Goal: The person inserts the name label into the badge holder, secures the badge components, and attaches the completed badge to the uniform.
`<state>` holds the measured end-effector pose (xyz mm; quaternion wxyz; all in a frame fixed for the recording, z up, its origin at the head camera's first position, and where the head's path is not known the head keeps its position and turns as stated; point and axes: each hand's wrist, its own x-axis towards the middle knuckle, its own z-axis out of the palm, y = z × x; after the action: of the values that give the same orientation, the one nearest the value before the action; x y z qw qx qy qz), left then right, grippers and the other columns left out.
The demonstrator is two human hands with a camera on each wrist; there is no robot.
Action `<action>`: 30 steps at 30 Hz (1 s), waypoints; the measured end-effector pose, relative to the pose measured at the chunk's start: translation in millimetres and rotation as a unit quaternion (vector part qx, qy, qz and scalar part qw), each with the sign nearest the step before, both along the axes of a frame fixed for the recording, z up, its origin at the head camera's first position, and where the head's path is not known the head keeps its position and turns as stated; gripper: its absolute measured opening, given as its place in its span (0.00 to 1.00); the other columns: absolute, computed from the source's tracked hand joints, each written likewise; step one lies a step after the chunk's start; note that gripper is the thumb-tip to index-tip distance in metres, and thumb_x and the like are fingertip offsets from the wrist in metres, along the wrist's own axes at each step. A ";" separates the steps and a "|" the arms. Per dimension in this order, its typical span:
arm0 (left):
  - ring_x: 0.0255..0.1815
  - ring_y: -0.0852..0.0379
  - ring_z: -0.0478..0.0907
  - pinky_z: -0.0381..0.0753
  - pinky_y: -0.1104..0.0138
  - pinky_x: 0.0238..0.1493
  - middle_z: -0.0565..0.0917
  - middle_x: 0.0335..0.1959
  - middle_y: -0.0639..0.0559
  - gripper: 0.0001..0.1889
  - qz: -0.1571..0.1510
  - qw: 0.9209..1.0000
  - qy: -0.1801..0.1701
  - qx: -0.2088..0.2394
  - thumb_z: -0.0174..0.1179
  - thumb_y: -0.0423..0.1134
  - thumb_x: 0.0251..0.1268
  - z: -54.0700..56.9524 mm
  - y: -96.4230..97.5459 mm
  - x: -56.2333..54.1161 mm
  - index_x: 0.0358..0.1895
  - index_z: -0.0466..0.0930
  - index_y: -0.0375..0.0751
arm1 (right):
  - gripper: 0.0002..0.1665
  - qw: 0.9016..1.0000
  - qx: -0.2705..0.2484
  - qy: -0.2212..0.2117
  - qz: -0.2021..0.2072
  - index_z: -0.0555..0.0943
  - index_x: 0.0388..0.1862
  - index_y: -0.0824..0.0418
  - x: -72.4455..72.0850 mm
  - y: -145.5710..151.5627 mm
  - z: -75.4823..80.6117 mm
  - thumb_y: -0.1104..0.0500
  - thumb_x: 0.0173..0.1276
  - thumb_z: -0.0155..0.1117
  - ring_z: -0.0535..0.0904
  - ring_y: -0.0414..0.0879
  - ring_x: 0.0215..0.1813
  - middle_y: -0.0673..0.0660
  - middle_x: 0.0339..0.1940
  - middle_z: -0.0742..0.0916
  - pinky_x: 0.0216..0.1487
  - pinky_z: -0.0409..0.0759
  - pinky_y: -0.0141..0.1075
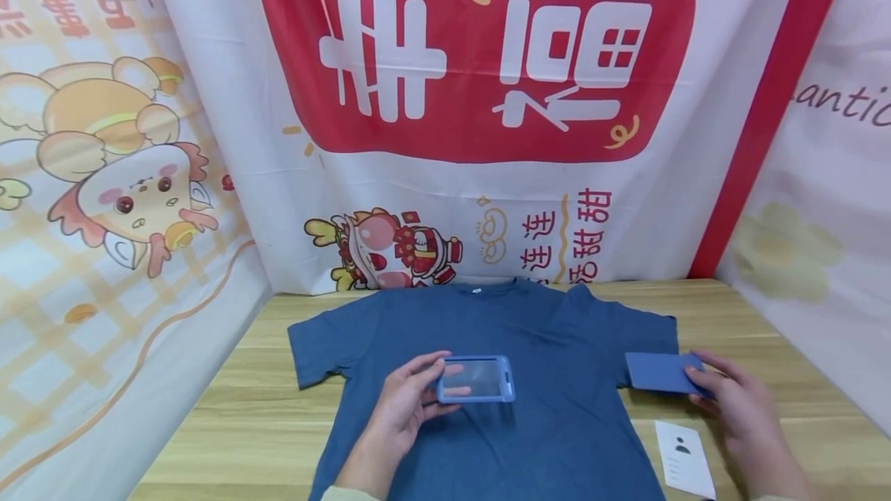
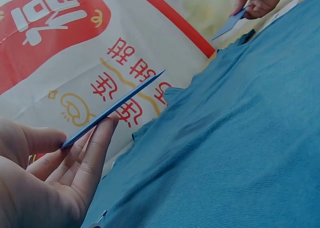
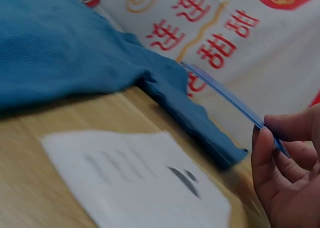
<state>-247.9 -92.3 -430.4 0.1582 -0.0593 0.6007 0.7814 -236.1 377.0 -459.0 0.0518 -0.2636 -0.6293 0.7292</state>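
My left hand pinches a blue card holder frame with a clear window by its left end, above the T-shirt. Fingers show through the window. Seen edge-on in the left wrist view, the card holder frame is a thin blue strip between thumb and fingers. At the right, my right hand pinches a flat blue panel near the shirt's right sleeve. The right wrist view shows that panel edge-on. Below it lies a white card with a dark person icon and faint lines.
A dark blue T-shirt is spread on the wooden table, neckline towards the back. Behind it hangs a white cloth with a red printed panel. Printed cloths also stand along the left and right sides of the table.
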 end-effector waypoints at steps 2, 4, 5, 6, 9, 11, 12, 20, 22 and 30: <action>0.50 0.49 0.94 0.93 0.55 0.53 0.85 0.67 0.37 0.26 0.001 1.000 0.001 -0.001 0.57 0.46 0.86 0.0 -0.5 -0.2 0.78 0.73 0.39 | 0.17 0.999 0.023 0.004 0.034 0.89 0.44 0.31 -3.0 -10.8 -1.4 0.59 0.73 0.75 0.83 0.31 0.39 0.29 0.37 0.84 0.42 0.88 0.30; 0.51 0.48 0.94 0.93 0.55 0.53 0.84 0.68 0.36 0.26 0.003 1.000 0.002 -0.001 0.57 0.46 0.86 -1.0 -0.9 -1.0 0.78 0.73 0.39 | 0.18 0.997 0.045 -0.003 0.058 0.87 0.59 0.37 -6.2 -19.7 -1.7 0.56 0.74 0.74 0.84 0.33 0.40 0.30 0.39 0.83 0.44 0.89 0.31; 0.51 0.48 0.94 0.93 0.55 0.53 0.84 0.69 0.35 0.26 0.004 1.000 0.002 -0.001 0.57 0.46 0.86 -1.4 -1.1 -1.5 0.78 0.73 0.39 | 0.24 0.996 0.058 -0.008 0.067 0.84 0.67 0.41 -7.6 -23.5 -1.7 0.55 0.75 0.74 0.84 0.33 0.40 0.30 0.40 0.83 0.45 0.89 0.31; 0.51 0.48 0.94 0.93 0.55 0.53 0.83 0.69 0.35 0.26 0.005 1.000 0.002 -0.001 0.57 0.46 0.86 -1.4 -1.2 -1.7 0.78 0.73 0.39 | 0.30 0.995 0.065 -0.014 0.072 0.80 0.74 0.46 -8.7 -26.7 -1.4 0.54 0.75 0.73 0.84 0.34 0.41 0.31 0.41 0.83 0.45 0.89 0.32; 0.51 0.48 0.94 0.93 0.55 0.53 0.82 0.70 0.34 0.26 0.006 1.000 0.000 -0.002 0.56 0.46 0.86 -1.8 -1.2 -2.0 0.78 0.73 0.39 | 0.42 0.992 0.086 -0.025 0.089 0.67 0.85 0.58 -12.2 -33.7 -0.5 0.53 0.77 0.72 0.84 0.35 0.41 0.34 0.43 0.84 0.45 0.90 0.32; 0.51 0.48 0.94 0.93 0.54 0.53 0.82 0.70 0.34 0.26 0.006 1.000 0.000 -0.002 0.56 0.46 0.86 -1.8 -1.6 -2.1 0.78 0.72 0.39 | 0.44 0.990 0.097 -0.026 0.098 0.65 0.85 0.61 -13.7 -37.6 0.1 0.54 0.77 0.72 0.84 0.36 0.41 0.35 0.42 0.86 0.45 0.90 0.33; 0.51 0.48 0.94 0.93 0.54 0.54 0.83 0.69 0.34 0.26 0.006 1.000 0.000 -0.003 0.56 0.46 0.86 -1.4 -1.7 -1.9 0.79 0.72 0.39 | 0.44 0.989 0.103 -0.025 0.104 0.64 0.85 0.62 -14.3 -39.3 0.5 0.54 0.77 0.72 0.85 0.36 0.41 0.37 0.42 0.87 0.44 0.90 0.33; 0.50 0.48 0.94 0.93 0.54 0.53 0.87 0.65 0.39 0.27 0.004 1.000 -0.002 -0.004 0.57 0.46 0.86 -1.0 -0.8 -1.6 0.79 0.71 0.39 | 0.43 0.976 0.171 -0.036 0.133 0.67 0.83 0.64 -17.8 -58.9 3.3 0.51 0.77 0.72 0.86 0.44 0.40 0.56 0.50 0.89 0.42 0.89 0.35; 0.50 0.48 0.94 0.93 0.54 0.52 0.87 0.65 0.39 0.27 0.005 1.000 -0.004 -0.004 0.56 0.46 0.86 -1.1 -0.4 -1.4 0.79 0.71 0.39 | 0.42 0.973 0.178 -0.034 0.141 0.67 0.82 0.64 -18.6 -64.5 3.7 0.51 0.77 0.72 0.86 0.45 0.39 0.58 0.50 0.89 0.41 0.89 0.35; 0.47 0.53 0.93 0.93 0.55 0.51 0.90 0.61 0.43 0.26 0.018 1.000 -0.013 -0.016 0.59 0.45 0.85 -2.1 0.3 -2.2 0.77 0.74 0.39 | 0.40 0.967 0.192 -0.028 0.168 0.70 0.79 0.67 -21.3 -84.3 2.0 0.51 0.76 0.73 0.88 0.45 0.36 0.55 0.42 0.91 0.41 0.88 0.34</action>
<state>-250.1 -91.9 -432.4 0.1512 -0.0825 0.6101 0.7733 -257.4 292.6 -456.9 -0.0388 -0.1596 -0.7941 0.5851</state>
